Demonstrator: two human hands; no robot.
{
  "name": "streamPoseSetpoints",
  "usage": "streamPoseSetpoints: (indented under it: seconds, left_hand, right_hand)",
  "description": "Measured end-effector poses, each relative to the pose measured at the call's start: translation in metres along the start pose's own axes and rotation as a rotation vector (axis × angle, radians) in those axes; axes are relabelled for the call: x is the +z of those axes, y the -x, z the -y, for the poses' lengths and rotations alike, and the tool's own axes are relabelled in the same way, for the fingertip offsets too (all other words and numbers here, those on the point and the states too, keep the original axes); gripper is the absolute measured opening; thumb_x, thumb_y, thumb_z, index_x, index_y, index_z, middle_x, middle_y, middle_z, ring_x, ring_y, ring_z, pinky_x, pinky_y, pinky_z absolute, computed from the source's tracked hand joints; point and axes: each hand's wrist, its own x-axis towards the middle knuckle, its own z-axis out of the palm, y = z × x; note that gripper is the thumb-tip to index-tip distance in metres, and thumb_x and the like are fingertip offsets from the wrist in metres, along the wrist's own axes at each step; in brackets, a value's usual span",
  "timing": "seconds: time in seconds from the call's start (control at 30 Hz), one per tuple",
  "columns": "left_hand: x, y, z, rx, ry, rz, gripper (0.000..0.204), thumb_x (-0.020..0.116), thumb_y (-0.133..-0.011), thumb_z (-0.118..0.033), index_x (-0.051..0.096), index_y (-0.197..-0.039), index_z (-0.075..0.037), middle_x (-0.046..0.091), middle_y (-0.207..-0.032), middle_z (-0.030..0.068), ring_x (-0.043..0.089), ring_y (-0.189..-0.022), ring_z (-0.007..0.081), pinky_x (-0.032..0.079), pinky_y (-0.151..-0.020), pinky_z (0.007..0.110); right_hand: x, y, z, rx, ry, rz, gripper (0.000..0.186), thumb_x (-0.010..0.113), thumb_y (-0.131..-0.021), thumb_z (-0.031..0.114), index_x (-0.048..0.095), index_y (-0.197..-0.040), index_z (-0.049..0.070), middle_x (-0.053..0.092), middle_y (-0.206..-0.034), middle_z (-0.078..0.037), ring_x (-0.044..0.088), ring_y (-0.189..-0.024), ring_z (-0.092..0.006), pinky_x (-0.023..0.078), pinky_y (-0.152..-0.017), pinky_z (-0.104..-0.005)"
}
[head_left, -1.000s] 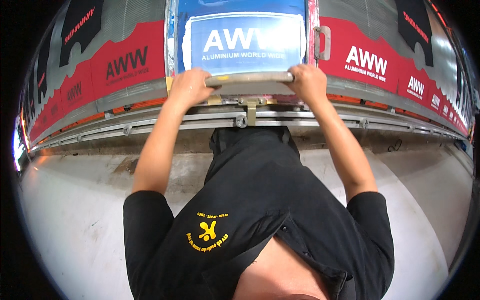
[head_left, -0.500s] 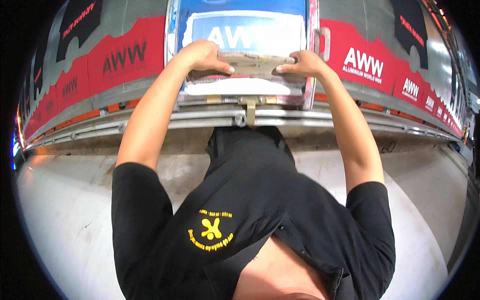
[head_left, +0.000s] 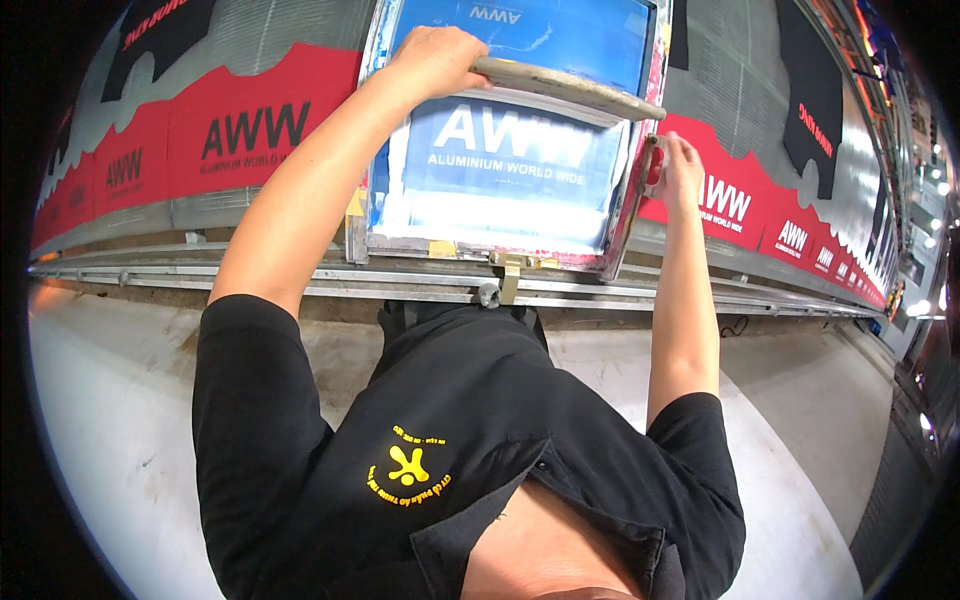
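Note:
A blue printing screen with pale lettering sits in a worn metal frame [head_left: 400, 244] in front of me. My left hand [head_left: 440, 64] is closed around the left end of a long, stained squeegee [head_left: 565, 90]. The squeegee lies slantwise across the far half of the screen, its right end lower and free. At the frame's right side, my right hand [head_left: 683, 165] is curled on the side handle [head_left: 655, 165], with its fingers partly visible. A bright pale band [head_left: 500, 213] runs across the near part of the mesh.
Two metal rails [head_left: 400, 284] run left to right along the near edge, with a brass-coloured bracket [head_left: 510, 280] at the frame. Red and black printed fabric panels [head_left: 240, 120] lie along the grey table on both sides. A pale floor [head_left: 120, 400] shows below.
The squeegee has moved to the far half, held by my left hand alone. My right hand has left it for the side handle. More of the lettering shows, and the view has turned slightly.

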Motion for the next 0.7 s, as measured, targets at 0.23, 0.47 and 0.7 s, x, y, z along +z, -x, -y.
streamPoseSetpoints:
  seconds: [0.23,0.47,0.7]
  left_hand:
    - [0.006,0.033,-0.032,-0.028,0.285,0.071,0.039,0.076,-0.090,-0.019,0.072,-0.129,-0.022,0.076,-0.117,0.0064,0.071,-0.110,0.0284,0.055,-0.095,0.045]
    - [0.073,0.164,-0.096,0.073,0.382,-0.153,0.057,0.071,-0.081,0.000,0.069,-0.134,-0.023,0.070,-0.135,0.0021,0.064,-0.122,0.0276,0.053,-0.103,0.044]
    - [0.071,0.263,-0.165,0.072,0.465,-0.233,0.063,0.070,-0.071,0.003,0.069,-0.132,-0.016,0.069,-0.136,0.0040,0.062,-0.128,0.0265,0.048,-0.107,0.045]
  right_hand:
    - [0.004,0.029,0.032,0.076,0.016,0.047,0.035,0.078,-0.097,0.033,0.072,-0.120,0.007,0.057,-0.073,0.005,0.042,-0.054,-0.0039,0.032,-0.047,-0.0226]
    - [-0.019,0.044,0.059,0.029,-0.054,0.017,0.035,0.078,-0.096,0.036,0.072,-0.112,0.005,0.056,-0.072,0.002,0.040,-0.053,-0.0056,0.029,-0.046,-0.0251]
    - [-0.035,0.053,0.051,-0.229,-0.081,-0.112,0.035,0.078,-0.097,0.033,0.078,-0.097,-0.001,0.058,-0.066,0.004,0.047,-0.053,-0.0053,0.035,-0.048,-0.0257]
